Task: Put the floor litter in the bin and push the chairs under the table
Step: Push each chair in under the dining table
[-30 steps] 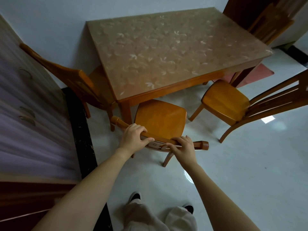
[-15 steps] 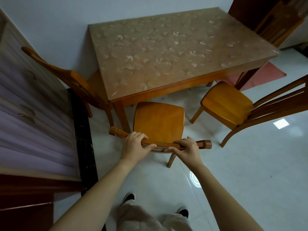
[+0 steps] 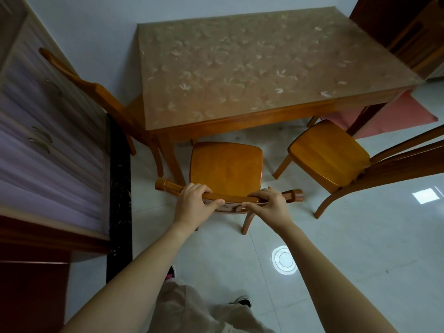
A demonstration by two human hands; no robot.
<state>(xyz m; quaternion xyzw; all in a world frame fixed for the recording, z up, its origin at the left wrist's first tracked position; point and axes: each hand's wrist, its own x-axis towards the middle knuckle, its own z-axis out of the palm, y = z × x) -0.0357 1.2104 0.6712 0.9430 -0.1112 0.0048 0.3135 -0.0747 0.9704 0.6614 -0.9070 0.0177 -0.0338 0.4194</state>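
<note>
Both my hands grip the curved top rail of a wooden chair (image 3: 225, 164) in front of me. My left hand (image 3: 194, 200) holds the rail's left half, my right hand (image 3: 270, 203) its right half. The chair's seat faces the long front edge of the wooden table (image 3: 240, 68), and only the seat's far edge reaches the table's edge. A second chair (image 3: 329, 152) stands to the right, pulled out and angled away from the table. A third chair (image 3: 101, 94) sits at the table's left end, its seat tucked under. No litter or bin is in view.
A drawer cabinet (image 3: 48, 140) with a dark base strip lines the left side, close to the third chair. A red mat (image 3: 396, 116) lies beyond the table's right leg. Dark wooden furniture (image 3: 408, 32) fills the top right corner. The floor is glossy white tile.
The chair I hold has turned square to the table and slid toward it. My view has shifted left and closer. Both hands keep their grip on the rail.
</note>
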